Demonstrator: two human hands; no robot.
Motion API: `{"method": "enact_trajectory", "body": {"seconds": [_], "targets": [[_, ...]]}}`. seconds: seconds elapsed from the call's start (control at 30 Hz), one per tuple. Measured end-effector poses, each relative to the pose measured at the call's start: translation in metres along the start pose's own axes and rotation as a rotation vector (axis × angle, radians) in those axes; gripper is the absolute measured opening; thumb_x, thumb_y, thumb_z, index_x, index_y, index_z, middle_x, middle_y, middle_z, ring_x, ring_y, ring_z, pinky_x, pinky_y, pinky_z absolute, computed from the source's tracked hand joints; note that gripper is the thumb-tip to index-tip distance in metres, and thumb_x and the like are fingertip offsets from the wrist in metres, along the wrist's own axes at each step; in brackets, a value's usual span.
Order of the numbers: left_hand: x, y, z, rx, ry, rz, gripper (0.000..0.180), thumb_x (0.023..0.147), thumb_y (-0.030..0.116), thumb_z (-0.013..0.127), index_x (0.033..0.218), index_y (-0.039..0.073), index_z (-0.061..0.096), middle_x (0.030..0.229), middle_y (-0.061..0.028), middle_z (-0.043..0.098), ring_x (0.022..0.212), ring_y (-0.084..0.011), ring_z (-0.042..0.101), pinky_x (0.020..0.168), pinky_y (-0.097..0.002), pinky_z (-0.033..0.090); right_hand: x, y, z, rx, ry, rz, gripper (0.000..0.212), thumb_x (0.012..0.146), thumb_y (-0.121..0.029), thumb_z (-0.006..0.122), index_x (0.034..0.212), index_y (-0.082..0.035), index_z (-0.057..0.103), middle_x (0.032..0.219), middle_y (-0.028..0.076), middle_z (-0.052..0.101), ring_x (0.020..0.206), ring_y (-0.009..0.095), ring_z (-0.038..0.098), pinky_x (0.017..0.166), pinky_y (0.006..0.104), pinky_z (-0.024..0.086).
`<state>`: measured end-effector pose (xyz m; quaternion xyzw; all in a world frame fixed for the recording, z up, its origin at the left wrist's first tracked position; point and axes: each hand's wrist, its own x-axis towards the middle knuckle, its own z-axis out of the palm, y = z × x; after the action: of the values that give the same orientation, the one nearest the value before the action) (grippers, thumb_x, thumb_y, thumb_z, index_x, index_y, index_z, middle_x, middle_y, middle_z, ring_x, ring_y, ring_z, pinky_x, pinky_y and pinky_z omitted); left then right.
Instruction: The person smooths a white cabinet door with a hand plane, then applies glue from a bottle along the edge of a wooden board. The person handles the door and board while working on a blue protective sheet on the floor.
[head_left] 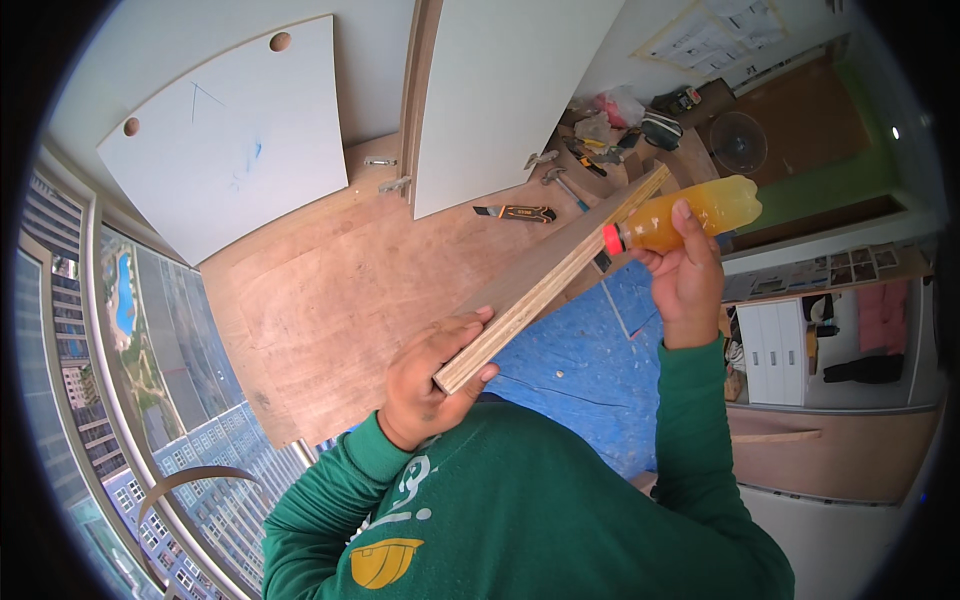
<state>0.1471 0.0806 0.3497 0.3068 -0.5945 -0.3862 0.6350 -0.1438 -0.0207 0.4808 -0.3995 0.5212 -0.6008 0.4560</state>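
My left hand (pixel 422 378) grips the near end of a plywood board (pixel 545 286), thumb on one side and fingers on the other. The board stands on edge and slants away to the right, its layered edge facing up. In my right hand (pixel 690 290) is a clear plastic bottle (pixel 725 206) of yellow-orange liquid, fingers wrapped round its body. The bottle lies nearly on its side, with its red cap (pixel 612 239) right at the board's edge; whether cap and edge touch, I cannot tell.
On the wooden worktop (pixel 320 300) lie a utility knife (pixel 515 213) and a hammer (pixel 565 187). White panels (pixel 240 130) stand at the back. Bags and tools (pixel 610 125) are piled far right, near a fan (pixel 738 142). Blue sheeting (pixel 570 375) lies below; windows line the left.
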Motion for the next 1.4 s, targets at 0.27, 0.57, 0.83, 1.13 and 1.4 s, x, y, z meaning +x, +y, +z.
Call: {"method": "enact_trajectory", "body": {"seconds": [0.27, 0.57, 0.83, 1.13, 1.4], "targets": [[0.004, 0.002, -0.002, -0.007, -0.024, 0.023, 0.044, 0.087, 0.001, 0.089, 0.125, -0.007, 0.067, 0.121, -0.0291, 0.075, 0.122, -0.0429, 0.074, 0.1, -0.0468, 0.061, -0.01, -0.008, 0.02, -0.141, -0.045, -0.12, 0.029, 0.1, -0.02, 0.081, 0.117, 0.0, 0.07, 0.102, 0.008, 0.075, 0.089, 0.018, 0.076, 0.075, 0.0325, 0.066], [0.004, 0.002, 0.0, 0.016, -0.024, 0.041, 0.047, 0.085, 0.002, 0.09, 0.126, -0.007, 0.068, 0.121, -0.0282, 0.076, 0.121, -0.043, 0.075, 0.099, -0.0471, 0.061, -0.022, -0.022, 0.04, -0.489, -0.206, -0.324, 0.022, 0.095, -0.01, 0.086, 0.109, 0.0, 0.073, 0.1, 0.003, 0.074, 0.087, 0.01, 0.067, 0.08, 0.0265, 0.054], [0.003, 0.002, 0.0, 0.037, -0.033, 0.053, 0.048, 0.086, 0.003, 0.09, 0.126, -0.006, 0.068, 0.122, -0.0274, 0.076, 0.122, -0.0423, 0.075, 0.099, -0.0464, 0.061, -0.025, -0.022, 0.046, -0.517, -0.156, -0.332, 0.021, 0.095, -0.009, 0.087, 0.108, 0.0, 0.073, 0.099, 0.004, 0.075, 0.087, 0.009, 0.068, 0.08, 0.0262, 0.055], [0.002, 0.002, 0.0, 0.048, -0.042, 0.066, 0.048, 0.086, 0.004, 0.091, 0.126, -0.006, 0.067, 0.121, -0.0271, 0.077, 0.121, -0.042, 0.075, 0.099, -0.0454, 0.061, -0.025, -0.027, 0.04, -0.563, -0.183, -0.328, 0.021, 0.095, -0.007, 0.086, 0.108, 0.0, 0.073, 0.098, 0.004, 0.075, 0.086, 0.01, 0.069, 0.08, 0.0263, 0.056], [0.002, -0.001, 0.0, 0.032, -0.045, 0.081, 0.049, 0.085, 0.003, 0.091, 0.127, -0.005, 0.067, 0.122, -0.027, 0.077, 0.121, -0.0414, 0.075, 0.099, -0.0455, 0.061, -0.026, -0.022, 0.03, -0.512, -0.191, -0.281, 0.023, 0.095, -0.007, 0.085, 0.112, -0.001, 0.071, 0.103, 0.004, 0.075, 0.091, 0.01, 0.069, 0.084, 0.0265, 0.055]]}}
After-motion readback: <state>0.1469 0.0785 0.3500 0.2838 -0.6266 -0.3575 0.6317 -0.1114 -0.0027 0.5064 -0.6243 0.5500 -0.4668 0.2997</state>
